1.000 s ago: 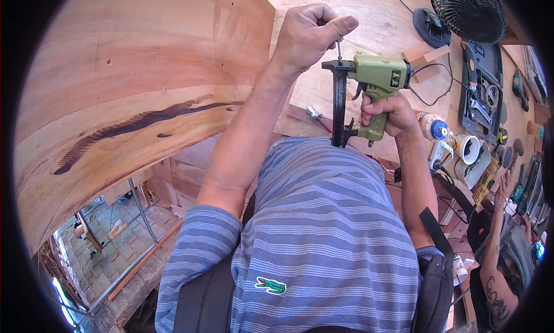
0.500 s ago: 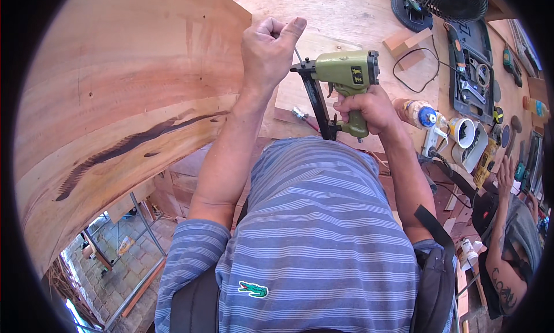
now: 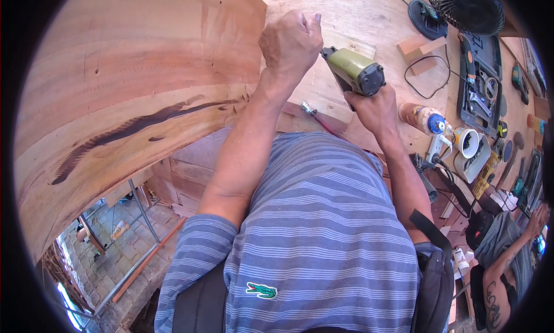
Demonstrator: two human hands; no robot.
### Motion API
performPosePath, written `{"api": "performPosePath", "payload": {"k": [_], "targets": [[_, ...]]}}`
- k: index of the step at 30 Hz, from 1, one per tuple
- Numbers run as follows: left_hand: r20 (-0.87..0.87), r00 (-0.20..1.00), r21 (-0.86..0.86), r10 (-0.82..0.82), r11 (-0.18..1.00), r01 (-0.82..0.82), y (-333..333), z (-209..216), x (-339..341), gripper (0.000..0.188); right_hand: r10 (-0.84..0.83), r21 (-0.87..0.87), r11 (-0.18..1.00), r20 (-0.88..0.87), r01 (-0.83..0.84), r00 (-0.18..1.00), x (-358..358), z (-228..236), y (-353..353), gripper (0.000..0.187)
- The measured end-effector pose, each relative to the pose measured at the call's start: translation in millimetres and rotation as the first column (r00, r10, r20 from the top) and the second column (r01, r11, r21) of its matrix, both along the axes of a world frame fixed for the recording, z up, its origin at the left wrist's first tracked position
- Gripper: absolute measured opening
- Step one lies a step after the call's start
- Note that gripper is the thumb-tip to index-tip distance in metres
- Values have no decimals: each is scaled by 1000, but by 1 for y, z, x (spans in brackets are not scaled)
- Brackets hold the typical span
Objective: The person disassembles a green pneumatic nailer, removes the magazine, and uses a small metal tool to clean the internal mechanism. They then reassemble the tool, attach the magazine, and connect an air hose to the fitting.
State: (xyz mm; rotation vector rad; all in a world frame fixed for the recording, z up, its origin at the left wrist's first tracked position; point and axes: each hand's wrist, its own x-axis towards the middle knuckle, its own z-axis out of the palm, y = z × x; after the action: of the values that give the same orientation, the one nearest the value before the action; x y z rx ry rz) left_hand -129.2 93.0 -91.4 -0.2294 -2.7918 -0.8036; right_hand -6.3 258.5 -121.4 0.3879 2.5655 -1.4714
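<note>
My right hand (image 3: pixel 376 112) is wrapped round the handle of a green pneumatic staple gun (image 3: pixel 350 64). The gun's black-capped rear end is turned toward me, and its nose points up and left to the edge of my left fist. My left hand (image 3: pixel 291 47) is closed in front of the gun's nose, thumb uppermost; whatever it grips is hidden by the fingers. Below the gun, a silver hose coupling on a red hose (image 3: pixel 316 115) lies on the wooden bench (image 3: pixel 323 21), apart from the gun. The gun's magazine is mostly hidden beneath its body.
A large wooden panel (image 3: pixel 144 62) stands along the left. To the right are wood blocks (image 3: pixel 420 51), a fan (image 3: pixel 466 8), an open tool case (image 3: pixel 480 85), a bottle with a blue cap (image 3: pixel 424 119) and a white cup (image 3: pixel 466 140). A co-worker's arm (image 3: pixel 513 252) shows at far right.
The staple gun has tipped so its top and rear face me, hiding the magazine. My left fist has shifted slightly; the thin metal shaft beside it has gone from sight. The co-worker's arm has lowered.
</note>
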Motion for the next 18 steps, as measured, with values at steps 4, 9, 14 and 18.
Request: {"api": "performPosePath", "payload": {"k": [4,9,14,18], "targets": [[-1,998,120,-66,991,66,-4,0,1,44,20,-127,992,63,-12,998,-1,-3,8,34],[180,968,310,-173,944,111,-15,18,-9,44,7,-459,884,198,87,980,0,-5,18,12],[258,947,568,-194,823,14,-38,12,-6,37,-43,-724,637,309,265,950,7,-14,26,12],[359,905,636,-229,769,-57,-43,1,8,34,-55,-830,466,318,306,947,9,-21,36,15]]}}
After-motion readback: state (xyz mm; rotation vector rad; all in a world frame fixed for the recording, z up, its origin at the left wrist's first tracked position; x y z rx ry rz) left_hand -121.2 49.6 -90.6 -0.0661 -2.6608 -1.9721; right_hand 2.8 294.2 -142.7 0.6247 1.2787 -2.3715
